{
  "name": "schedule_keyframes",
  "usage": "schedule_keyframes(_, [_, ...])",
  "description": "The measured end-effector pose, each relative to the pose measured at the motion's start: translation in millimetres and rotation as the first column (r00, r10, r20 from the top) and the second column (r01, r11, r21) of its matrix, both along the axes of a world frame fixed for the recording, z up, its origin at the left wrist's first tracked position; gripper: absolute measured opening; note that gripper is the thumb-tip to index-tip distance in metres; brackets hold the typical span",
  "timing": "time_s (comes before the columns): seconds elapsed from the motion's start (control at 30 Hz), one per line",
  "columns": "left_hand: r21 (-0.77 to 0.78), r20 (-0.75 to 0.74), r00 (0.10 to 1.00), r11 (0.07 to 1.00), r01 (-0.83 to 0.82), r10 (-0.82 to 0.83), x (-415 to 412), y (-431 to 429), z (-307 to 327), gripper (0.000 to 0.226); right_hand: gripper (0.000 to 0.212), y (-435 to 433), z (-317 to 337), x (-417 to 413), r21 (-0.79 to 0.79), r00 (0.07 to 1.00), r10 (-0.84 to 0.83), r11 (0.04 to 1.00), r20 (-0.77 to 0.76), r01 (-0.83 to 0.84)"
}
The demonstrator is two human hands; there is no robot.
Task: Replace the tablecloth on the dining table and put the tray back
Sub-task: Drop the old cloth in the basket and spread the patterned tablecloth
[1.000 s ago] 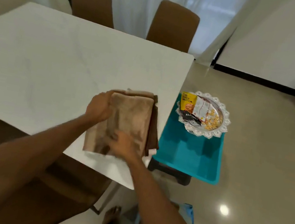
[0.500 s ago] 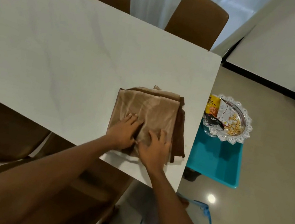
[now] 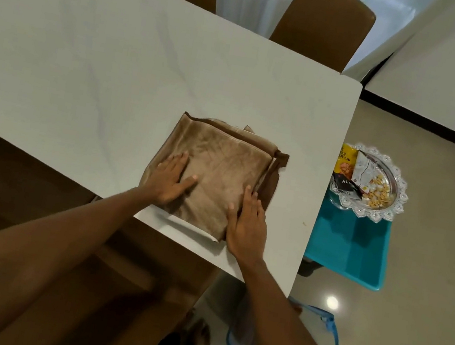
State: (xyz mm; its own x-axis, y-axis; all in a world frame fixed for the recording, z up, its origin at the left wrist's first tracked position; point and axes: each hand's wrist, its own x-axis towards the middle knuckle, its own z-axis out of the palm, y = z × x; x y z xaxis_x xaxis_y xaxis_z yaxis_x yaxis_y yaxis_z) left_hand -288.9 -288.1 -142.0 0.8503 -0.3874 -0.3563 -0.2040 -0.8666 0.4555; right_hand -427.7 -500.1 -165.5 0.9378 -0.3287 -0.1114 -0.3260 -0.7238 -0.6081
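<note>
— Start at the left. What is the left hand (image 3: 167, 182) doing?
— It lies flat on the left part of the cloth (image 3: 221, 165), fingers straight and a little spread, thumb out toward the middle. It presses and grips nothing.
— And the cloth itself?
— It is folded into a near-square pad on the table (image 3: 118, 63), by the near edge toward the right corner, and sits slightly askew. It is not yet spread.
— Which way do the loose edges lie?
— Stacked layers show along the far side and the right side, so I'd judge it opens there, beyond both sets of fingertips.
— The right hand (image 3: 247, 224)?
— Flat too, on the near right corner, fingers straight and together, pointing up the right edge. It pinches nothing. It is nearer those layers, so it probably lifts first while the left pins.
— The tray (image 3: 375, 216)?
— Off the table, on a stool (image 3: 349, 247) just beside the table's right side, with snacks (image 3: 369, 181) in it.
</note>
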Motion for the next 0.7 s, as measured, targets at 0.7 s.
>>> schedule_keyframes(0.7, [0.009,0.140,0.983,0.992,-0.124,0.122,-1,85,14,0.073,0.054,29,28,35,-0.138,0.998,0.059,0.988,-0.031,-0.063])
